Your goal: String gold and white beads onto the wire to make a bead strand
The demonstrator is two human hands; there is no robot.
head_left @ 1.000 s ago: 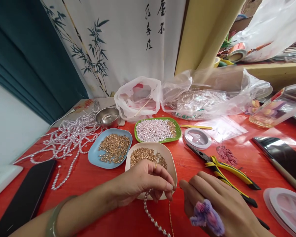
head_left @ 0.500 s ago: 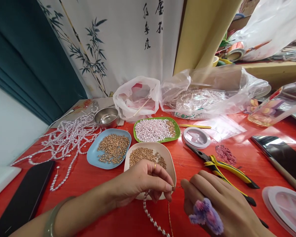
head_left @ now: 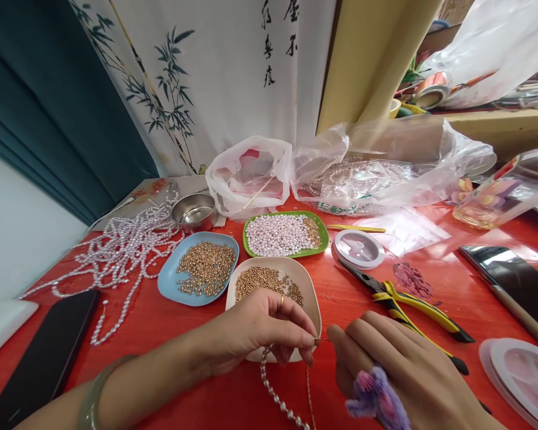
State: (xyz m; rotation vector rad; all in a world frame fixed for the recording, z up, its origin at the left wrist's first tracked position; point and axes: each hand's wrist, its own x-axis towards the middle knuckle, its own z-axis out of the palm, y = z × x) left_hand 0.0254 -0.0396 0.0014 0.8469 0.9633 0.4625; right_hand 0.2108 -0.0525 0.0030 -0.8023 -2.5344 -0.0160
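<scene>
My left hand is above the cream dish, thumb and fingers pinched on a tiny gold bead. Below it hangs a strand of pearly beads, with a fine gold chain-like strand beside it. Just to the right, my right hand is closed, its back to me, a purple fuzzy band around it. A thin thread shows between its fingertips and the bead; the rest of its grip is hidden. Gold beads lie in the cream dish, partly behind my left hand.
Nearby are a blue dish of gold beads, a green dish of pearly and gold beads, and pliers. A spool, phone, black slab, bead strands, metal bowl and plastic bags surround them.
Very little differs. My right hand has shifted slightly right and down, while my left hand keeps its pinch in nearly the same place.
</scene>
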